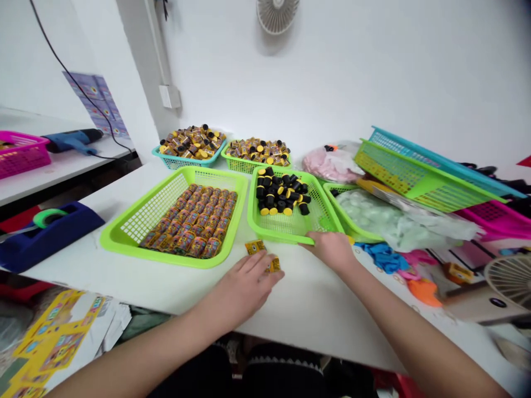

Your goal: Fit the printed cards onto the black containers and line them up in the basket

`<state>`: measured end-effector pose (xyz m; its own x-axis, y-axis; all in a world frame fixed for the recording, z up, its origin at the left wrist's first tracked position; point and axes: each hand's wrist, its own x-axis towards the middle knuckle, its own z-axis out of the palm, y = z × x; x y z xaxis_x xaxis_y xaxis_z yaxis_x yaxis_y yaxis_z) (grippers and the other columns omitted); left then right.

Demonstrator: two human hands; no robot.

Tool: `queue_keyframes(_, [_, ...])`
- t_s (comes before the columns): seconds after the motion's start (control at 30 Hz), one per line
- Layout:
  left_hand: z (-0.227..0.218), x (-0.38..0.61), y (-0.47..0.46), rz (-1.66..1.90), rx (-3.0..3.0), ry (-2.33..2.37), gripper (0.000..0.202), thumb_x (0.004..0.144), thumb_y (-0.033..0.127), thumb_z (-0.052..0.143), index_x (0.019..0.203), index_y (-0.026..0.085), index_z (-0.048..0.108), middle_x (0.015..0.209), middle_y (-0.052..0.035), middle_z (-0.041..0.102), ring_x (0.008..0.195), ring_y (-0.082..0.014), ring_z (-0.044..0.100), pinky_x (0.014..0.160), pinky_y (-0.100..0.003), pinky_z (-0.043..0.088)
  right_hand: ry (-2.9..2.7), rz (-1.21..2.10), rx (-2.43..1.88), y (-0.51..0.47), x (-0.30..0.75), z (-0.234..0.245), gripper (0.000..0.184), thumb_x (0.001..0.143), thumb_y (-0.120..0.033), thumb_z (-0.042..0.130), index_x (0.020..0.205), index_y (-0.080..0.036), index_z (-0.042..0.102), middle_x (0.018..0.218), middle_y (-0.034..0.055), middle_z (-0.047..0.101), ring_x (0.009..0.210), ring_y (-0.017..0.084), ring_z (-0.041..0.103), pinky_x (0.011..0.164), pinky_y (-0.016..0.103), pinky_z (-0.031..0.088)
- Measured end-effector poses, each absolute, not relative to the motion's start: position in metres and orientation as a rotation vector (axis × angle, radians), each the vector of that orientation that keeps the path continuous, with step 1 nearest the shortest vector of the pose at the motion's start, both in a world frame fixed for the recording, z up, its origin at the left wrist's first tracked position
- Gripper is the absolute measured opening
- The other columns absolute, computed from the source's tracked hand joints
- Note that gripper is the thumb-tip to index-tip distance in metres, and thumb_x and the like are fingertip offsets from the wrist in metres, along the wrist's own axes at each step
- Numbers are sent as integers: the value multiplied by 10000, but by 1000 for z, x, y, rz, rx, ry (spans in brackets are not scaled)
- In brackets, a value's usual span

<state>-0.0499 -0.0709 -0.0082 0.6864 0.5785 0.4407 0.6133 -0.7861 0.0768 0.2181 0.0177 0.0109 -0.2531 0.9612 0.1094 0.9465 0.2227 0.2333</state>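
Observation:
My left hand is low over the white table, its fingers and thumb closed around a small yellow printed label. Part of that label is covered by the fingers, so I cannot tell whether it is one piece or two. My right hand grips the near right corner of a green basket. Inside this basket lie black cylinders with yellow caps, heaped toward the far left. To the left, a larger green basket holds rows of small wrapped cylinders in printed labels.
Behind stand a blue basket and another green basket, both heaped with labelled cylinders. A tape dispenser sits at left. At right are stacked baskets, plastic bags, balloon-like coloured pieces and a fan.

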Motion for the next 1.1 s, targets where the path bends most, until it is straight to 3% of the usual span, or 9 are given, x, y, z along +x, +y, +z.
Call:
queue_keyframes(0.07, [-21,-33,-66,-639,-2816,-1155,479,912,229,595,1383,182,530,1499,-216,449,1384,-400,439,1066,-563,460,2425,409,1876,7,214,4,234,920,-275,542,900,-191,760,818,102,771,773,281,728,574,325,396])
queue_keyframes(0.13, [-33,-28,-65,-645,-2810,-1237,538,903,284,617,1421,209,493,1510,-236,408,1388,-430,415,1058,-618,439,2454,419,1842,-5,213,-4,234,890,-160,537,947,-195,761,838,92,773,790,257,726,597,319,398])
queue_keyframes(0.27, [-47,-33,-72,-736,-2810,-1348,476,911,243,571,1383,263,508,1450,-176,441,1361,-371,435,1070,-585,445,2486,420,1802,-16,214,-14,326,871,-67,493,1014,-201,754,881,85,778,819,226,718,648,304,411])
queue_keyframes(0.57, [-56,-33,-70,-910,-2706,-1495,302,889,214,598,1180,141,568,1249,-181,514,1195,-339,517,990,-560,484,2360,332,1907,5,213,0,239,911,-197,500,904,-180,739,843,97,768,824,245,721,596,275,366])
queue_keyframes(0.7, [-54,-31,-57,-795,-2767,-1404,282,897,192,619,1177,171,591,1249,-133,587,1180,-308,548,984,-500,506,2343,240,1884,18,213,18,279,936,-359,518,942,-179,732,883,127,767,856,292,726,621,290,415])
queue_keyframes(0.87, [-42,-24,-40,-477,-2749,-1130,269,973,226,535,1224,159,603,1236,-104,661,1170,-268,601,977,-411,520,2457,-171,1558,38,227,64,403,718,-451,784,1025,-199,718,1002,77,764,894,259,714,658,262,483])
queue_keyframes(0.97, [-36,-19,-39,-253,-2716,-1021,274,968,131,498,1220,105,601,1137,-137,701,1106,-267,650,931,-397,541,2610,-573,1459,49,224,85,377,890,-490,596,1093,-191,703,1070,59,753,920,210,706,748,254,512])
queue_keyframes(1.03, [-35,-16,-43,-195,-2700,-970,333,941,64,486,1264,69,568,1121,-179,703,1069,-279,672,899,-405,554,2711,-532,1653,57,210,86,385,978,-450,455,1150,-185,675,1076,66,749,930,191,700,782,258,511])
queue_keyframes(1.1, [-35,-13,-49,-166,-2693,-952,368,932,41,461,1291,66,541,1098,-215,702,1015,-290,694,835,-408,572,2714,-417,1770,65,191,77,364,930,-418,566,1177,-168,659,1038,88,751,903,208,697,761,273,507])
